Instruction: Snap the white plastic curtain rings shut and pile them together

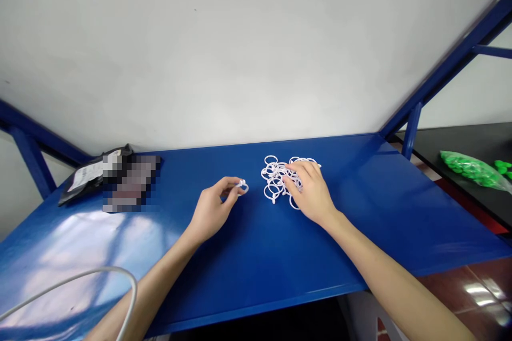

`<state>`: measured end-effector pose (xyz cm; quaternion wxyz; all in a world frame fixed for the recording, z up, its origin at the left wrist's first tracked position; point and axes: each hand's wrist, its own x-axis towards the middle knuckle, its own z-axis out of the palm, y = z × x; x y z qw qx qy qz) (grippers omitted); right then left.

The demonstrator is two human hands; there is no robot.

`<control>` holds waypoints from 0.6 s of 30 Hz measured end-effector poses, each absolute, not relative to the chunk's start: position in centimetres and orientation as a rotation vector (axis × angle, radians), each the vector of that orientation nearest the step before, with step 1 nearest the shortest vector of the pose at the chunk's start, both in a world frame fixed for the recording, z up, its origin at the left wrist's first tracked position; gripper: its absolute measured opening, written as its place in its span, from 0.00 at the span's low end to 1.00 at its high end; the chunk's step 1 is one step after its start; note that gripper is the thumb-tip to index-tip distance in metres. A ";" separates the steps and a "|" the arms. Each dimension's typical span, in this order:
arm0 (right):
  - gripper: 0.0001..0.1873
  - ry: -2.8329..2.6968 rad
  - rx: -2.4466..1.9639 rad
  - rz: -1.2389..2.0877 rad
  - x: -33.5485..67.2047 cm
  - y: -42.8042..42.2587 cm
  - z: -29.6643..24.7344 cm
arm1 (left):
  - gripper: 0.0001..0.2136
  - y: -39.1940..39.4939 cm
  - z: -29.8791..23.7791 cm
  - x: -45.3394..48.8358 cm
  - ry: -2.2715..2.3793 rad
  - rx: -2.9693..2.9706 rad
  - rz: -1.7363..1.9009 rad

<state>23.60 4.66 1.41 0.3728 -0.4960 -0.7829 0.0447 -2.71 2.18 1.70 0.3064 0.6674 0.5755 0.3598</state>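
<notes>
Between the thumb and fingers of my left hand (218,205) is a small white ring (242,187) with a little knob on its rim. To the right, a loose pile of white rings (276,176) lies on the blue table (248,261), several of them overlapping. My right hand (312,189) reaches over the right side of that pile, thumb and fingers apart at the rings. Part of the pile is hidden under this hand, and I cannot make out a ring held in it.
A black plastic package (96,170) with a white label lies at the back left, beside a blurred-out patch. A white cable (100,270) loops across the front left. On a dark surface at the right sits a clear bag of green pieces (472,168). Blue metal frame bars (412,130) flank the table.
</notes>
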 end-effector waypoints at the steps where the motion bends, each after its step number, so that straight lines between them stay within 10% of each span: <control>1: 0.13 -2.008 -1.216 0.205 23.1 4.0 1.7 | 0.13 1.8 1.9 -2.3 1.430 1.672 0.967; 18: 0.06 -1.771 -1.029 1.058 19.8 0.2 2.7 | 0.09 -1.0 3.0 0.7 1.047 1.295 1.012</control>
